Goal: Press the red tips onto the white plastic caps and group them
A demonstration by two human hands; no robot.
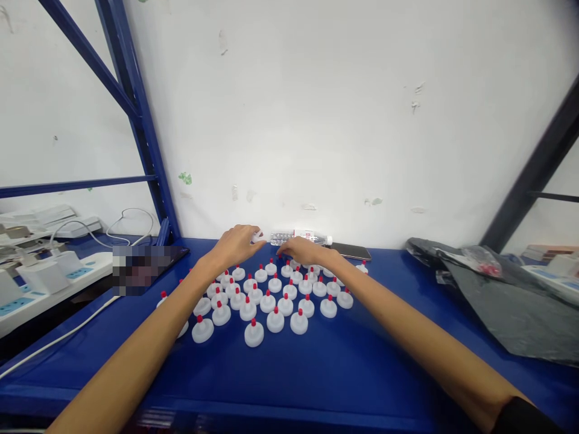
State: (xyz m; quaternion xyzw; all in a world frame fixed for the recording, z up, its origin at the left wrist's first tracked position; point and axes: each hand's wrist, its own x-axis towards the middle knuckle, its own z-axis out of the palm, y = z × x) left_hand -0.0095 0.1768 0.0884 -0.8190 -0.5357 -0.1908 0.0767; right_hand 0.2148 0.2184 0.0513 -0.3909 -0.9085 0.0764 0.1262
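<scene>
Several white caps with red tips (266, 301) stand in rows on the blue table (316, 367). My left hand (237, 242) reaches over the back of the rows, its fingers pinched on a white cap (257, 236). My right hand (302, 249) hovers palm down over the far caps, fingers curled; what is under them is hidden. A clear water bottle (301, 237) lies on its side against the wall just behind both hands.
A phone (351, 251) lies flat right of the bottle. A grey plastic bag (506, 295) covers the table's right side. Power strips with chargers (40, 277) and white cables sit at the left, beside a blue rack post (149, 150).
</scene>
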